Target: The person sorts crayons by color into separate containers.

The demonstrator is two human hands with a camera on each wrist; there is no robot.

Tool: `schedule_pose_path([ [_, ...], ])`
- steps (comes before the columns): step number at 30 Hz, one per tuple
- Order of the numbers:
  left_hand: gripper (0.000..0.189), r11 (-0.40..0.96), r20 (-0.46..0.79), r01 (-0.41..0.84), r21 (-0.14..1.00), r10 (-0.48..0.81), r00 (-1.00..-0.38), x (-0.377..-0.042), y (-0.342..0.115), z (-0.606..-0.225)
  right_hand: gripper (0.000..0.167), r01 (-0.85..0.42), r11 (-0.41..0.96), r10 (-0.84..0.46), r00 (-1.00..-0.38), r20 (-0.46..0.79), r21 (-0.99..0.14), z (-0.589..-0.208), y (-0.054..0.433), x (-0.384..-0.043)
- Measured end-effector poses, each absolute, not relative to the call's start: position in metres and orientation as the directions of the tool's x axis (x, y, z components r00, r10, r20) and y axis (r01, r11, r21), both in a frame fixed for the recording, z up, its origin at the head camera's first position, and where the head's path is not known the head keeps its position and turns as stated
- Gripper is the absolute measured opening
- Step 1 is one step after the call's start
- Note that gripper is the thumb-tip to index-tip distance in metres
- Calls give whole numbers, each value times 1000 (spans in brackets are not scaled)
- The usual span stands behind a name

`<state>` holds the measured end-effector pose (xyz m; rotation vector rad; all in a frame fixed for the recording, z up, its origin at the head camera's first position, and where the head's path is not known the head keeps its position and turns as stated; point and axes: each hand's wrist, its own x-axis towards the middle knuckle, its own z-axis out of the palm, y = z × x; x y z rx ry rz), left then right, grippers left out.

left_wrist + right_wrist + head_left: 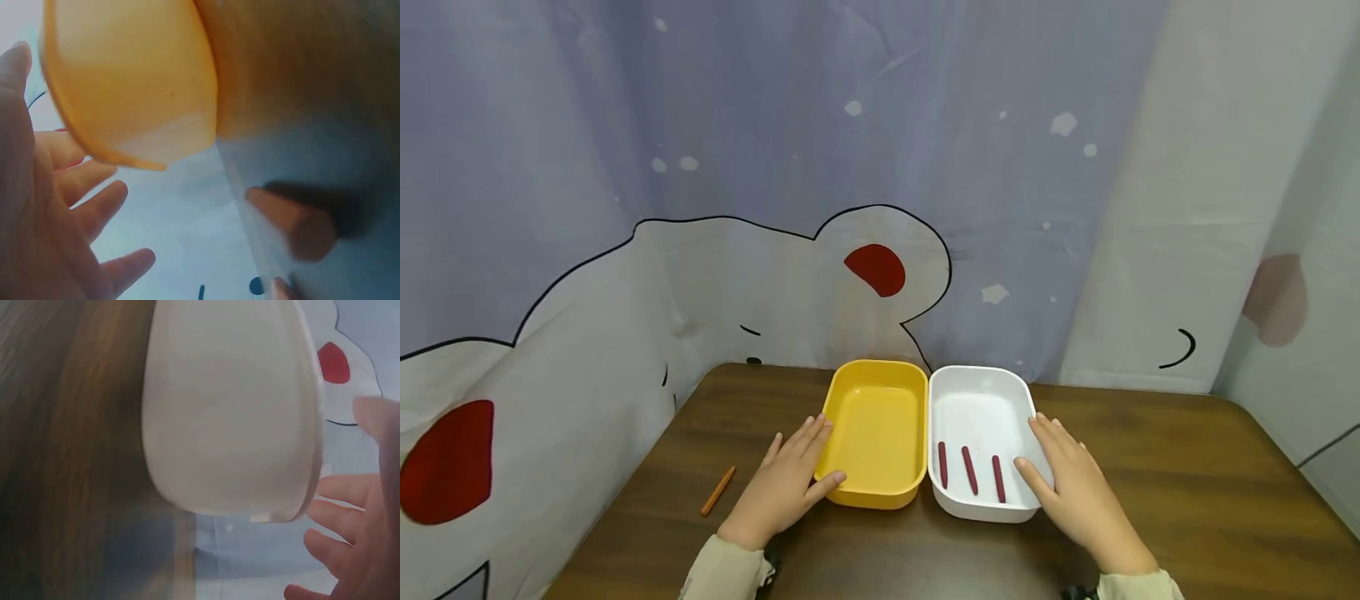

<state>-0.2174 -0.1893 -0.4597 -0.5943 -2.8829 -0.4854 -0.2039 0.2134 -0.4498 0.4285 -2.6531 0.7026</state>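
My left hand [782,487] lies at the left side of the yellow tray [877,500], fingers extended and fingertips at its rim. On the white tray [985,510] to the right, my right hand [1071,479] rests along the right rim, its thumb reaching over the edge. Three dark red sticks [970,471] lie side by side inside the white tray, near its front. The yellow tray holds nothing. Both wrist views show spread fingers next to the tray walls, with nothing gripped. An orange stick [718,490] lies on the table, left of my left hand.
The two trays stand side by side near the back of the brown wooden table [1150,467]. A printed curtain [775,125] hangs right behind the table's back edge and along its left side. In the left wrist view, a second orange tip [282,290] shows at the bottom edge.
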Motion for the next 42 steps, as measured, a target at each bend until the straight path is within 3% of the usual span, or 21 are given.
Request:
schedule_pose_path([
  [9, 58, 871, 508, 463, 161, 329, -796, -214, -202, -440, 77, -299, 852, -197, -944, 265, -430, -461, 220, -202],
  [16, 47, 891, 557, 418, 176, 260, -789, -218, -224, -426, 80, -267, 854, -183, -958, 222, -447, -463, 221, -204],
  [30, 50, 946, 246, 163, 280, 93, -965, -217, -268, -431, 81, -257, 874, -182, -960, 212, -413, -465, 222, -206],
  [42, 57, 939, -69, -7, 343, 18, -997, -227, -288, -440, 83, -266, 863, -197, -960, 198, -430, -465, 225, -207],
])
